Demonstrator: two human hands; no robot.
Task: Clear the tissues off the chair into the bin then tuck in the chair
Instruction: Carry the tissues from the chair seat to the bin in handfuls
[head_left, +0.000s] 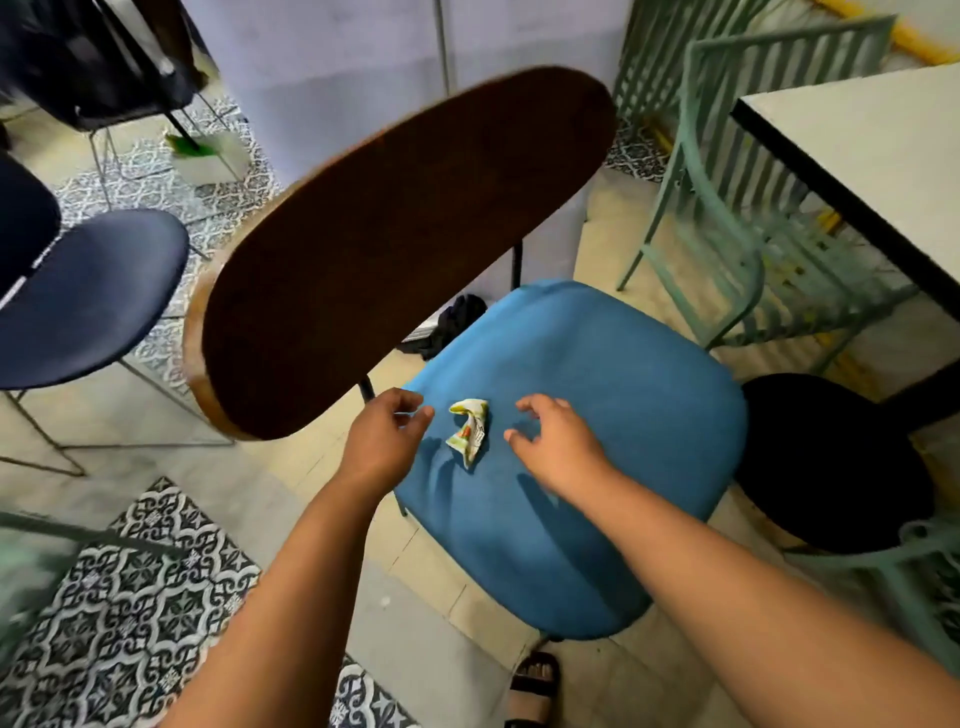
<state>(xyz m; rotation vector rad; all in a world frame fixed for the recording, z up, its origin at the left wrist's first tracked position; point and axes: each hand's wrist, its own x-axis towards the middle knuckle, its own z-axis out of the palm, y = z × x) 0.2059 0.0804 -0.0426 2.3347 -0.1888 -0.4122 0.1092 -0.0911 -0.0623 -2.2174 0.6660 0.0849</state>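
A navy chair (88, 296) is standing at the left edge of the frame, clear of the work. The left hand (382, 441) is hovering at centre, grip loosely curled, empty. The crumpled tissue (469, 429) is lying on the blue seat (597, 415), likely light and soft, best pinched at its raised fold. The right hand (553, 441) is hovering beside it, grip spread. The brown backrest (395, 244) is crowding the left side; the bench (872, 150) is occupying the upper right. No bin is showing.

Navy chair (88, 296) left; green metal chair (727, 208) beside white table (883, 150).
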